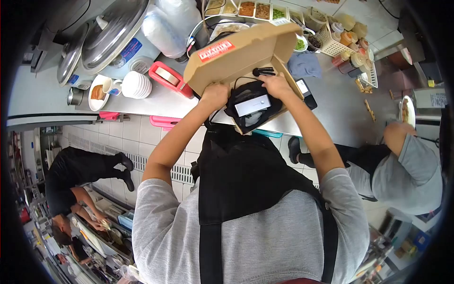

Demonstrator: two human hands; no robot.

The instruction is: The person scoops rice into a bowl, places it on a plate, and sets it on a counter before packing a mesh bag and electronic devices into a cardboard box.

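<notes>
An open brown cardboard box (236, 54) with a red fragile sticker (216, 50) sits at the counter's front edge, its lid raised. Inside lies a black cloth pouch (232, 102), holding a silver-white power bank (253, 105). My left hand (215, 94) is closed at the box's left side, beside the pouch; what its fingers hold is hidden. With bent fingers, my right hand (276, 86) pinches the pouch's upper right edge. Just above those fingertips is a small black clip-like piece (263, 71). A black cable (240, 79) loops above the pouch.
A red tape dispenser (170, 79) and stacked white bowls (136, 85) stand left of the box. To the right are a black device (306, 93), a blue cloth (305, 65) and sauce bottles (350, 59). Co-workers (402, 165) are at the right and lower left.
</notes>
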